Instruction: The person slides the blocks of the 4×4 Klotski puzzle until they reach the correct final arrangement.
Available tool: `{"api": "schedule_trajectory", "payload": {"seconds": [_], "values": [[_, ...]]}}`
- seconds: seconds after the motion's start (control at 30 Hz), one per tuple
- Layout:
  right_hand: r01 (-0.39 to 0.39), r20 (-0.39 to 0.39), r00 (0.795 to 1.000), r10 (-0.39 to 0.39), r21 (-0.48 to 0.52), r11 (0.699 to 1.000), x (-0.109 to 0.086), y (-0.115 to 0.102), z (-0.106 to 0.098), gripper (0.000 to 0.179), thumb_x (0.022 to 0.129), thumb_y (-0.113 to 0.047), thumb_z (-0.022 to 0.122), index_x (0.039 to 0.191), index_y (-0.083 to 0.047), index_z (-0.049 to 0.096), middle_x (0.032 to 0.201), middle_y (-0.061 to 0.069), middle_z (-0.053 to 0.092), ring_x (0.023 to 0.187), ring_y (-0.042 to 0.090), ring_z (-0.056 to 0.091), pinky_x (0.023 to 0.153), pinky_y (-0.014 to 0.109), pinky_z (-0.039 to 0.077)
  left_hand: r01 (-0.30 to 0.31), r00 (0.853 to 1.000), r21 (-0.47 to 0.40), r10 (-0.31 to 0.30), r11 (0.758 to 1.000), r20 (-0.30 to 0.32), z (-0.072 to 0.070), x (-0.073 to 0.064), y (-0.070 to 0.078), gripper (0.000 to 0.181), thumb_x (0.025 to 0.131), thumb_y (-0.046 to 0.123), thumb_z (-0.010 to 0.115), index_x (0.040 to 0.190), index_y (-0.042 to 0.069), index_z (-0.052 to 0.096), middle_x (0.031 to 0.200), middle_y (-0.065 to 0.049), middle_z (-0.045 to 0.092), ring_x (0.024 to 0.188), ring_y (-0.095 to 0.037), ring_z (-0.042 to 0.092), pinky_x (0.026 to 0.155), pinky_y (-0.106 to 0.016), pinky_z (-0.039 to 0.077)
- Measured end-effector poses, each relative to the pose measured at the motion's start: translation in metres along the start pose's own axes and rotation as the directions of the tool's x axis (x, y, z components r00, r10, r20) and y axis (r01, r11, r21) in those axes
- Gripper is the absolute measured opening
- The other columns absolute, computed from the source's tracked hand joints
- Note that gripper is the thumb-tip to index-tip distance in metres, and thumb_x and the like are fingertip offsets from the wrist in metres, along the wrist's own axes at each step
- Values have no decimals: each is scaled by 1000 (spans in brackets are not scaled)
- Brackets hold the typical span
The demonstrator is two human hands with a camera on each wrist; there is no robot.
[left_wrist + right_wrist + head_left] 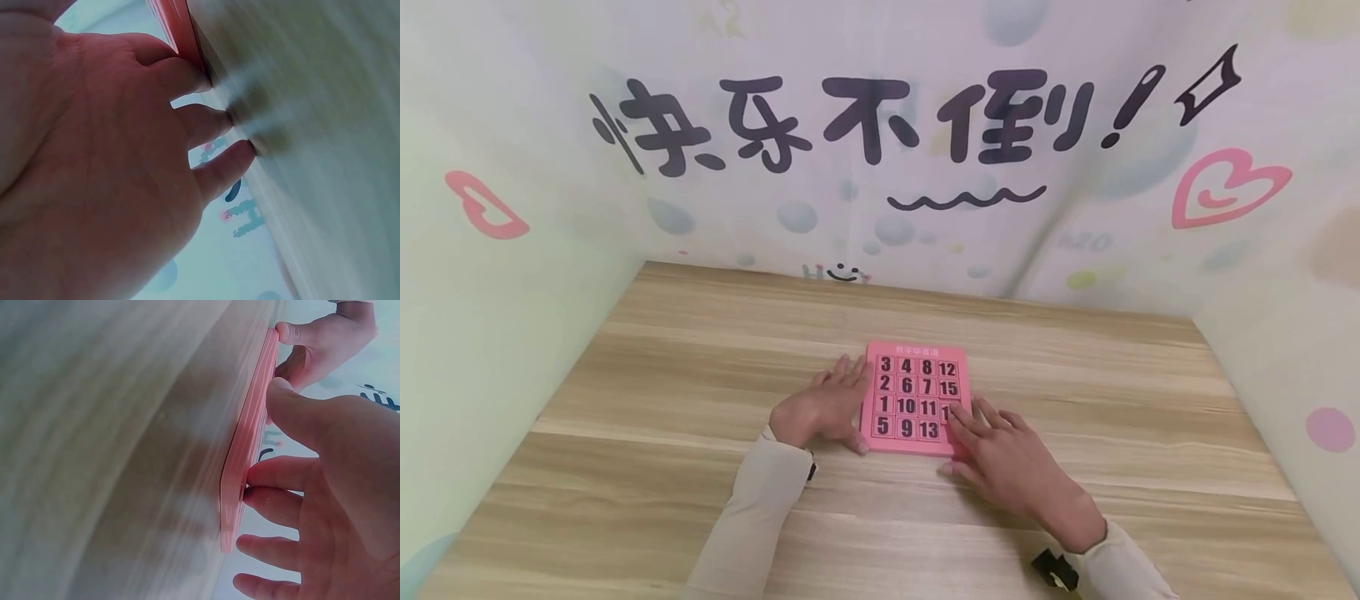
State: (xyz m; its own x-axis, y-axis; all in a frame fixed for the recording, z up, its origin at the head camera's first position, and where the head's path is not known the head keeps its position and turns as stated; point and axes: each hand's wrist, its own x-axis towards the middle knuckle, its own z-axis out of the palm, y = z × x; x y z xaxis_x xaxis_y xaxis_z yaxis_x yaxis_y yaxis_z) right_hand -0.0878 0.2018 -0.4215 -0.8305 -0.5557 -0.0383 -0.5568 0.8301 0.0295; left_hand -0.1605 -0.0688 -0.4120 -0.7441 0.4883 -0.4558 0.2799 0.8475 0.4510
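Observation:
A pink number slide puzzle [907, 385] lies flat on the table, its black-numbered tiles facing up. My left hand [826, 407] rests along its left side, thumb at the near left corner. In the left wrist view, several fingertips of the left hand [100, 150] touch the tabletop beside the puzzle's edge [178, 31]. Over the right side, fingertips of my right hand [1003, 454] touch a tile in the third row, which they partly cover. That tile sits slightly lower than its neighbours. The right wrist view shows the right hand's [337, 487] other fingers spread, off the puzzle [240, 465].
The wood-grain table [685, 350] meets a pale printed cloth wall [850, 225] at the back, with large dark characters and a pink heart. Similar pale walls stand at the left and right. A black strap [1055, 571] shows by the right sleeve.

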Motion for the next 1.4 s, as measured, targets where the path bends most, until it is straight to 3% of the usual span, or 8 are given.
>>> {"api": "schedule_trajectory", "payload": {"seconds": [1.07, 1.4], "values": [[36, -26, 999, -37, -15, 999, -7, -4, -1, 65, 95, -58, 54, 137, -9, 60, 142, 9, 57, 134, 40, 49, 105, 56, 45, 6, 1000, 16, -6, 1000, 3, 0, 0, 1, 119, 76, 35, 83, 159, 4, 4, 166, -11, -3, 153, -31, -11, 125, -48, 0], [35, -96, 995, -33, 11, 999, -8, -2, 0, 58, 92, -55, 61, 133, -13, 65, 137, 5, 62, 130, 37, 54, 101, 57, 48, 3, 1000, 10, -4, 1000, 7, 1, -1, 0, 117, 78, 33, 82, 159, 3, 4, 166, -12, -4, 153, -32, -11, 125, -48, 0]]}}
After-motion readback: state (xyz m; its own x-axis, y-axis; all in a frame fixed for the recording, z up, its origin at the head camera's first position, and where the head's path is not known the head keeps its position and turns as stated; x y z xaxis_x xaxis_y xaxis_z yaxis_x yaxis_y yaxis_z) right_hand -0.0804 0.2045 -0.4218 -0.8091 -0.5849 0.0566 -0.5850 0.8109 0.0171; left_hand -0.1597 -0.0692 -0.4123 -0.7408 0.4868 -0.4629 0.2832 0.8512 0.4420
